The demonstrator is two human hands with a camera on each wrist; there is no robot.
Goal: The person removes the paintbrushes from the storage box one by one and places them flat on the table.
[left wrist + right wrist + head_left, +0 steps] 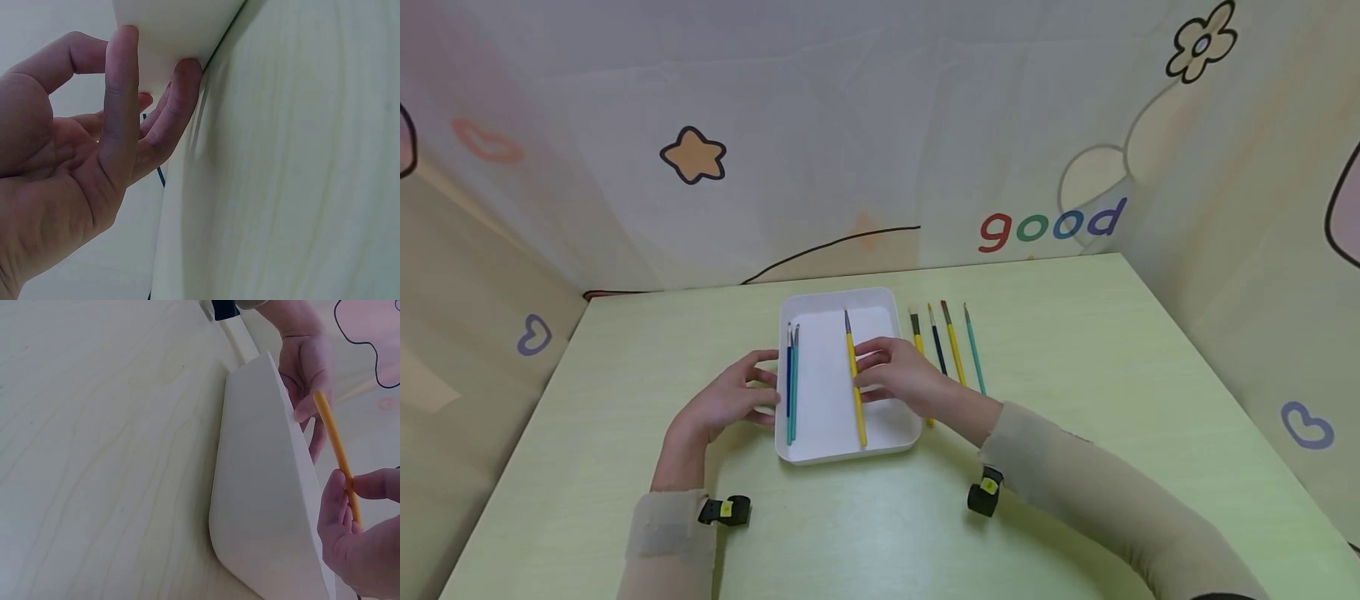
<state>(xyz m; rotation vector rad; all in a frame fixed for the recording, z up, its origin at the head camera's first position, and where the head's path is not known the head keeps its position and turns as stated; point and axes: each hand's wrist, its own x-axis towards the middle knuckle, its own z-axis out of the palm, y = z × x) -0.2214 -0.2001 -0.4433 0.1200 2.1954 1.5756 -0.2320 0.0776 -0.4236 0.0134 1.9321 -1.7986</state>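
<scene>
A yellow-handled paintbrush (856,392) is pinched between the thumb and fingers of my right hand (898,375), over the white tray (827,454). Its bristle end points to the far side in the head view; in the right wrist view the yellow handle (334,434) rises above the tray wall. My left hand (733,400) is at the tray's left side, and its fingertips touch the outer wall in the left wrist view. Along the left inside of the tray lie a dark blue paintbrush (788,367) and a teal paintbrush (795,375), side by side.
Right of the tray, several more brushes lie on the pale wooden table (1075,350): a yellow one (917,329), a dark blue one (937,342), another yellow one (954,346) and a teal one (973,350). A printed cloth backdrop (835,142) stands behind.
</scene>
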